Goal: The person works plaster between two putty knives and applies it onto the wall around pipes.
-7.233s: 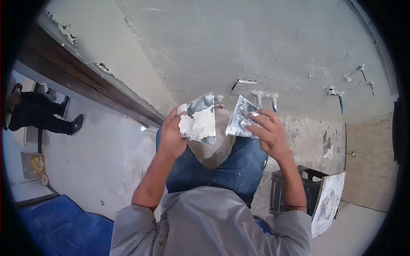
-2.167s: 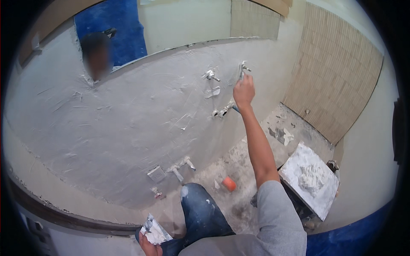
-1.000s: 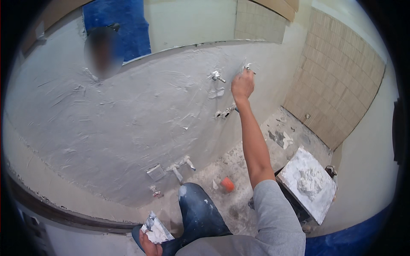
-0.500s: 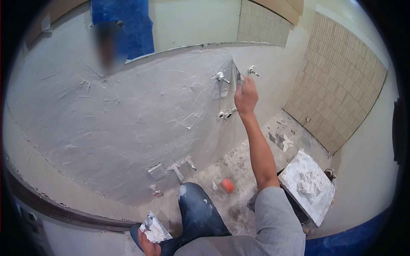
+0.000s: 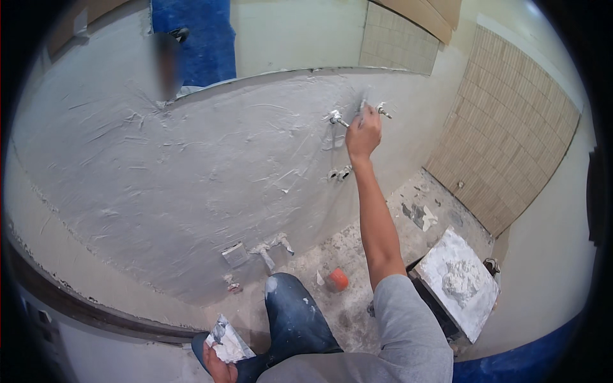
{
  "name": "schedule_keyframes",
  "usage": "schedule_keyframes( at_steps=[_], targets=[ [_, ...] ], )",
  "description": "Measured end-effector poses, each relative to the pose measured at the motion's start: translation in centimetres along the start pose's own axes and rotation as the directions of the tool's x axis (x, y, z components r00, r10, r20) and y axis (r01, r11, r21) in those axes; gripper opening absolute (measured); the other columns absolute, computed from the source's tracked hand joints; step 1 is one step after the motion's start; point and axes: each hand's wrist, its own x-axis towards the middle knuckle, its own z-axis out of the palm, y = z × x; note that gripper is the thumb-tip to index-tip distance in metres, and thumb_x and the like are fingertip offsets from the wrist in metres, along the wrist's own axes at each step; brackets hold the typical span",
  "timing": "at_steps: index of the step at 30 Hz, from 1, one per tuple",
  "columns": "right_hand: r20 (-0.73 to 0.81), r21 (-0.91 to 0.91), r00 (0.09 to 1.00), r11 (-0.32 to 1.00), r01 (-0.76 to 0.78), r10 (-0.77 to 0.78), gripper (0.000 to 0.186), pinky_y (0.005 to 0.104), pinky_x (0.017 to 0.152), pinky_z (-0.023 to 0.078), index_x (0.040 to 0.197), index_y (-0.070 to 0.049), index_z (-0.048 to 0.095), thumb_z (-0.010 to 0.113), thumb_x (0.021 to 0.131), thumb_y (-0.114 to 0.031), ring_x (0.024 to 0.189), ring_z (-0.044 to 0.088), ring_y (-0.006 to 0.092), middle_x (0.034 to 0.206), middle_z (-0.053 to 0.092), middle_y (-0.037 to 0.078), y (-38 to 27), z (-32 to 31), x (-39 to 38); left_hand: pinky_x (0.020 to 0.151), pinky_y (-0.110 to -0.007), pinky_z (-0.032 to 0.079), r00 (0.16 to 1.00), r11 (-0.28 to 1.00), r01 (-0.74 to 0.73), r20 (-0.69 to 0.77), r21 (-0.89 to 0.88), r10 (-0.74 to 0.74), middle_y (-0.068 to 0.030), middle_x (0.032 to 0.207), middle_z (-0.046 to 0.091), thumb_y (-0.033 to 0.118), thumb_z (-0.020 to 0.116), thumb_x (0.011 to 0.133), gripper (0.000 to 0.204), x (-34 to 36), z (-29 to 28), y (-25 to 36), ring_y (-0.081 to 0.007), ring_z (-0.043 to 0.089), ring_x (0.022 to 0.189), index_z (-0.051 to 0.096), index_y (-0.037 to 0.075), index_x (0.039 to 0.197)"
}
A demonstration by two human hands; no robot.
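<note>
Your right hand (image 5: 364, 133) clamped on a blurred scraper (image 5: 363, 104) at the wall (image 5: 211, 153), between two pipes (image 5: 384, 111), your left hand (image 5: 218, 366) gripping a paste-covered plate (image 5: 230, 345) in front of it

Grey wall (image 5: 191, 185), white paste (image 5: 231, 348), blue jeans (image 5: 299, 319)

A head-worn fisheye looks forward and down over the person's knee (image 5: 276, 300) at six o'clock, facing the wall (image 5: 211, 159) from nearby across nine to twelve, with the floor (image 5: 350, 249) at five.
</note>
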Motion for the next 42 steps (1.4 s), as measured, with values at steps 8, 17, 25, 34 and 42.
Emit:
schedule_keyframes(
  at_steps=[8,17,25,34,42],
  targets=[
    [0.093,0.269,0.986,0.957,0.106,-0.135,0.034,0.0399,0.087,0.051,0.116,-0.005,0.068,0.062,0.083,-0.001,0.101,0.065,0.0316,0.112,0.068,0.011,4.2,-5.6,-3.1,0.088,-0.039,0.057,0.998,0.999,0.022,-0.052,-0.024,-0.023,-0.0102,0.114,0.066,0.016,0.047,0.096,0.031,0.1,0.8,0.1,-0.0250,0.068,0.103,0.055,0.004,0.123],
    [0.065,0.042,0.996,0.997,-0.070,0.067,0.034,0.0422,0.089,0.050,0.117,-0.003,0.067,0.059,0.084,-0.004,0.102,0.064,0.0335,0.112,0.067,0.013,8.2,-1.5,-3.6,0.086,-0.039,0.058,1.000,1.000,0.020,-0.020,0.012,-0.020,-0.0096,0.111,0.067,0.016,0.046,0.096,0.032,0.3,0.2,0.1,-0.0247,0.068,0.101,0.055,0.005,0.124],
    [0.045,-0.051,0.998,0.998,-0.034,0.037,0.044,0.0442,0.094,0.047,0.122,-0.004,0.064,0.058,0.079,-0.001,0.111,0.057,0.0365,0.121,0.062,0.017,4.9,0.2,-5.9,0.088,-0.039,0.057,0.999,1.000,0.020,-0.050,-0.012,-0.021,-0.0108,0.115,0.066,0.015,0.044,0.096,0.033,0.1,-0.3,-0.2,-0.0257,0.068,0.104,0.054,0.004,0.126],
    [0.087,0.099,0.996,0.995,-0.012,0.003,0.038,0.0446,0.088,0.049,0.118,0.000,0.064,0.058,0.080,0.001,0.101,0.061,0.0379,0.109,0.064,0.017,5.0,-4.9,-9.7,0.093,-0.039,0.055,0.998,0.999,0.047,0.051,0.009,-0.047,-0.0119,0.118,0.065,0.015,0.046,0.098,0.033,0.7,1.1,0.1,-0.0260,0.067,0.108,0.053,0.002,0.128],
    [0.169,-0.208,0.900,0.907,-0.367,0.403,0.033,0.0503,0.088,0.047,0.115,0.003,0.064,0.053,0.088,-0.013,0.100,0.062,0.0415,0.107,0.065,0.022,10.3,0.3,-6.6,0.093,-0.039,0.055,0.998,1.000,0.009,0.063,-0.014,-0.008,-0.0115,0.119,0.065,0.014,0.047,0.098,0.033,0.9,-0.9,-0.5,-0.0256,0.067,0.108,0.053,0.002,0.128]
  ],
)
